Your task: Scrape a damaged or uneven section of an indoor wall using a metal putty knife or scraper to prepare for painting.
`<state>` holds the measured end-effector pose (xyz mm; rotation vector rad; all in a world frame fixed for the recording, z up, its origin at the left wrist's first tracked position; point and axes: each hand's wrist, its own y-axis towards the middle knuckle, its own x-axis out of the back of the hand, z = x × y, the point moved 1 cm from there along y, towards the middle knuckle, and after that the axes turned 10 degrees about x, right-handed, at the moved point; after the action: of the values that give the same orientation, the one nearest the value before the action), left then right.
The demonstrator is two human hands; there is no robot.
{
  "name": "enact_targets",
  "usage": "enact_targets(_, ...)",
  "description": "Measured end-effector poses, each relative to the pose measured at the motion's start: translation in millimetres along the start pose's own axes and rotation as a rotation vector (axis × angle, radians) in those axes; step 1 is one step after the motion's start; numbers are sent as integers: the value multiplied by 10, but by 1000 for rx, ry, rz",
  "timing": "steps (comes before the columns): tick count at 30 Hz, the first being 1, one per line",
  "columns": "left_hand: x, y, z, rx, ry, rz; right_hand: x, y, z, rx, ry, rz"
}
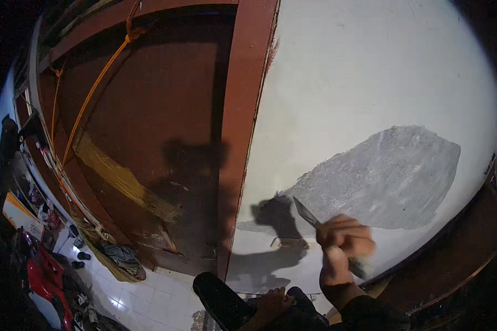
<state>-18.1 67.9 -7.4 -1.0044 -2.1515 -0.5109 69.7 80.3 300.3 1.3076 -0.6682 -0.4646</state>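
My right hand (345, 240) is closed around a putty knife (306, 212), its thin dark metal blade pointing up and left. The blade tip is over the lower left part of a rough grey patch (392, 176) on the white wall (370, 66); whether it touches cannot be told. My left hand (273, 305) is low between my legs, near the knee, with fingers bent. Anything it holds is too dark and small to make out. My dark-clad leg (221, 300) shows beside it.
Left of the wall stands a brown door frame (243, 110) with a dark brown panel (160, 88). An orange rope (96, 83) hangs there. A red motorcycle (44, 270) stands at the lower left on the white tiled floor (165, 295). Cloth (122, 259) hangs beside the panel.
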Motion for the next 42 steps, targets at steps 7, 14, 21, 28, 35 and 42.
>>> enact_targets(7,48,45,-186,-66,-23,74,93,-7,-355,15,-236,36)
enact_targets(14,67,-7,-137,30,-4,50,168,33,160,218,298,-68)
enact_targets(21,-145,12,-127,-57,99,-20,181,-106,-462,-186,-13,-145)
enact_targets(28,-25,-15,-31,31,58,64,83,71,-133,153,261,-100)
enact_targets(35,-20,46,-175,-19,27,66,136,-8,-66,80,136,-9)
enact_targets(42,-37,33,-209,-67,-3,43,257,-142,-355,-57,-361,-101)
